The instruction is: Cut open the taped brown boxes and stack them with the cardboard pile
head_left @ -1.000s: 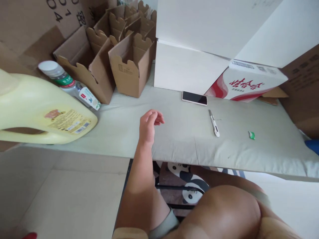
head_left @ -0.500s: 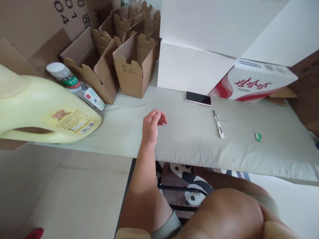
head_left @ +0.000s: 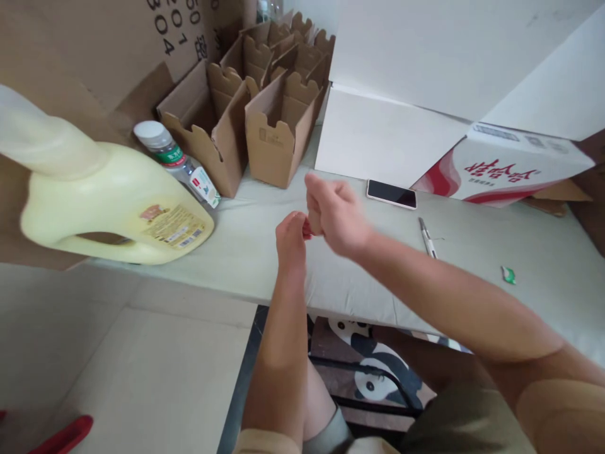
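Two-handed fingerwork, apparently: left hand (head_left: 291,243) and right hand (head_left: 336,214) were curled close together above cloth (head_left: 250,233); pinched item, if any, indiscernible. Smartphone (head_left: 391,194), utility knife (head_left: 426,238) lay right; reaching either required parting hands.

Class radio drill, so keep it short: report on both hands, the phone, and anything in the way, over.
Left hand and right hand curled close together; contents unclear. Phone lying flat, apart from both hands. Right forearm partly covers utility knife.
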{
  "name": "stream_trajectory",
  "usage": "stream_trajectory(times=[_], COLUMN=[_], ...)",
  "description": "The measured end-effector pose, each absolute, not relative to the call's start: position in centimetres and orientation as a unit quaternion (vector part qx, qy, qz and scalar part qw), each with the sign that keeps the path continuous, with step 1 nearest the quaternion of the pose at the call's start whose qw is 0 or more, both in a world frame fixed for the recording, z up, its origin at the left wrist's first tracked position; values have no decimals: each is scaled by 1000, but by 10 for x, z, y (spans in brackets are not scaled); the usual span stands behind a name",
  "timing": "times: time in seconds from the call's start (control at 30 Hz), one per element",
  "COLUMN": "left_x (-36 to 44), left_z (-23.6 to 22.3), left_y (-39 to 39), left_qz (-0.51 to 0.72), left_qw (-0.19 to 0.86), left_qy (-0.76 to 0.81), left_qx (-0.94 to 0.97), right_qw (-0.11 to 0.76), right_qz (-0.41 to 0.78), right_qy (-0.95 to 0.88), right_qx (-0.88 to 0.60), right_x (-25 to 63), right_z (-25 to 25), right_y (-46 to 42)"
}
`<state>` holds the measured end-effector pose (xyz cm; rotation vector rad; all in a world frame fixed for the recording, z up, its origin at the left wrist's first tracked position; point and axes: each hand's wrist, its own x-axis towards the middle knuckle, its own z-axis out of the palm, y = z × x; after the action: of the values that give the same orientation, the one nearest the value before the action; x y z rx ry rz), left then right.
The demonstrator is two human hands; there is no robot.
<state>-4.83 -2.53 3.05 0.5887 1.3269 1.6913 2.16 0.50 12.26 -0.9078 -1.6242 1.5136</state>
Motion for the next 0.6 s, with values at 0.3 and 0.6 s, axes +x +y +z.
stream_trajectory(times=[0.3,0.6], left_x=[-53,-46], left_z=[33,24], left_y=[-23,-18], left_qz=[689,684], left_qw=[455,461], left_qy=[519,517], left_qx=[220,229], right_qw=[206,161], right_qz=[150,95], right_qy=[-852,-836], right_qx=[-458,-516], right_x=[-15,-10], right_z=[125,107], right_y=[113,155])
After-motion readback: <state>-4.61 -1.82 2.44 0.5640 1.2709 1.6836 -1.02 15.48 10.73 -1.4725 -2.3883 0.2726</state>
